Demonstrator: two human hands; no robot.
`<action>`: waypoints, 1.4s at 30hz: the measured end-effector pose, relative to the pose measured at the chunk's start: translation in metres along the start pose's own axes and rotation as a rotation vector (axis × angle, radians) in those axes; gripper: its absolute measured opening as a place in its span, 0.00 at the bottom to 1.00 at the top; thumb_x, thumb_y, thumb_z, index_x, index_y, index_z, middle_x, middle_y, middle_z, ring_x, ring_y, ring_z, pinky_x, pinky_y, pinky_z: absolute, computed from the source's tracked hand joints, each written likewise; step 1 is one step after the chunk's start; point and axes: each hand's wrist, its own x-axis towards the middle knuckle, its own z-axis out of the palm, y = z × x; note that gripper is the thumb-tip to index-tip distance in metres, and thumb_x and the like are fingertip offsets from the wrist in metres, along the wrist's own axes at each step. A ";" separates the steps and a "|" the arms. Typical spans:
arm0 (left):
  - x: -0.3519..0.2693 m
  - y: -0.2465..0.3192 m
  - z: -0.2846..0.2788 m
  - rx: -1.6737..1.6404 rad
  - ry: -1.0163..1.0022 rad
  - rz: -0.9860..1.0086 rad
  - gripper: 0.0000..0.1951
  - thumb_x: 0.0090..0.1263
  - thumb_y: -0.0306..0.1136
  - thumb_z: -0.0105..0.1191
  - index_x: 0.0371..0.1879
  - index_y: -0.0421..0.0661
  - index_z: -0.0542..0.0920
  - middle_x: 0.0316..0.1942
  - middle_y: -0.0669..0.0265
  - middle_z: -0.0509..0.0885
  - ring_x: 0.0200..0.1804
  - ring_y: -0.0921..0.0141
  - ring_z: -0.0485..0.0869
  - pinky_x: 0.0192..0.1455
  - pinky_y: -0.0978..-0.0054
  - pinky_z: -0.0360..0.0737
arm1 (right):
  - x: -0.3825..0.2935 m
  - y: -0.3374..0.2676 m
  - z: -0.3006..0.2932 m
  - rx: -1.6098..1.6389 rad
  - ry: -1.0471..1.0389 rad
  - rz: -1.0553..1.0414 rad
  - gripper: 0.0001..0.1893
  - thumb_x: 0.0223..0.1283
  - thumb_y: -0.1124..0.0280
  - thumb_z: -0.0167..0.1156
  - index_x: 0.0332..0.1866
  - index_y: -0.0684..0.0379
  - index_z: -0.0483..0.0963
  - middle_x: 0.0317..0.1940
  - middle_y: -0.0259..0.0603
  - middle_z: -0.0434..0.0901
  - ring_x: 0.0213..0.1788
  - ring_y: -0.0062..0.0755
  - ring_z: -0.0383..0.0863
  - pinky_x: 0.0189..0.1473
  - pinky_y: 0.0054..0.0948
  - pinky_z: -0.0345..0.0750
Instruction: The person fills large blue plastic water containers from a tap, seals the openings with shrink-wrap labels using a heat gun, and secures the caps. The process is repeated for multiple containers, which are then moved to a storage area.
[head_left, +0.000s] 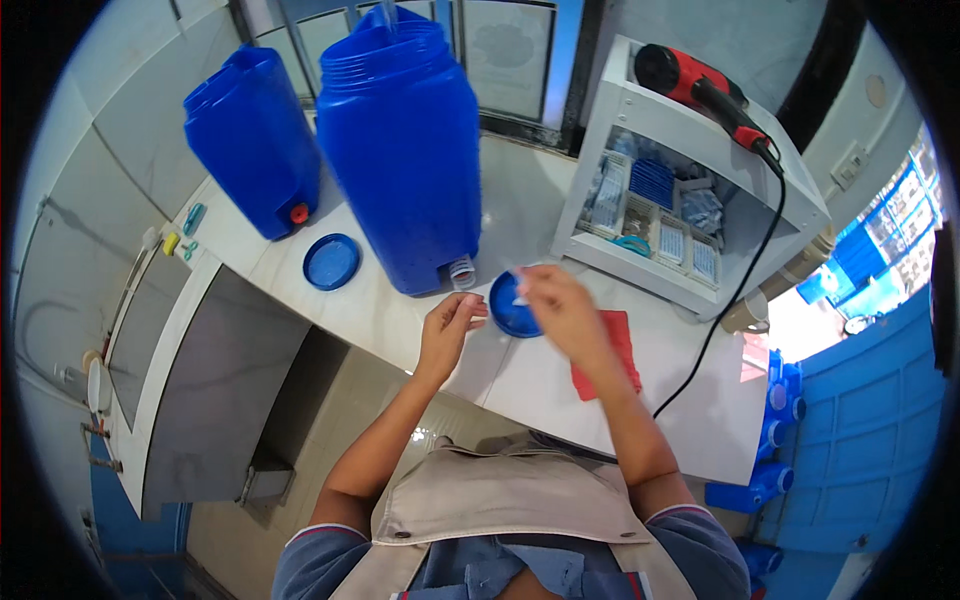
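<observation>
A large blue plastic jug (401, 157) stands on the white counter, its top uncapped. A clear sleeve with writing covers the spout (461, 272) low on its front. Just below that spout is my left hand (451, 322), thumb and fingertips close together; whether anything is between them cannot be told. My right hand (559, 300), blurred, pinches a small pale scrap, perhaps clear film, above a round blue lid (511, 319). Partly under my right forearm lies a red cloth (589, 382). A smaller uncapped blue jug (251, 142) with a red spout cap (299, 214) stands left, near another blue lid (331, 262).
A white open-fronted cabinet (585, 180) holds baskets of packets; a red and black heat gun (694, 86) rests on top, its cord trailing over the counter. Small scissors (190, 250) and a blue-handled tool (193, 218) lie at far left. Several blue jugs stand at right.
</observation>
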 end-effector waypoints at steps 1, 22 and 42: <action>-0.010 0.016 -0.002 -0.004 0.029 0.017 0.11 0.69 0.35 0.53 0.40 0.37 0.76 0.34 0.65 0.81 0.38 0.77 0.79 0.41 0.78 0.79 | -0.001 -0.014 0.022 -0.109 -0.050 -0.051 0.10 0.59 0.76 0.55 0.44 0.61 0.78 0.49 0.47 0.75 0.44 0.37 0.79 0.46 0.29 0.75; 0.036 0.093 -0.281 0.104 0.521 0.088 0.08 0.63 0.30 0.60 0.25 0.46 0.74 0.25 0.74 0.77 0.29 0.82 0.73 0.33 0.84 0.70 | 0.145 -0.058 0.324 0.736 -0.304 0.366 0.06 0.59 0.69 0.60 0.30 0.59 0.75 0.25 0.29 0.75 0.27 0.14 0.70 0.32 0.16 0.67; 0.139 0.066 -0.367 0.931 0.387 0.479 0.06 0.63 0.26 0.54 0.36 0.36 0.78 0.46 0.51 0.78 0.39 0.60 0.84 0.39 0.70 0.79 | 0.201 -0.009 0.390 0.413 -0.059 0.441 0.15 0.66 0.65 0.50 0.48 0.65 0.76 0.35 0.34 0.77 0.33 0.18 0.72 0.39 0.18 0.71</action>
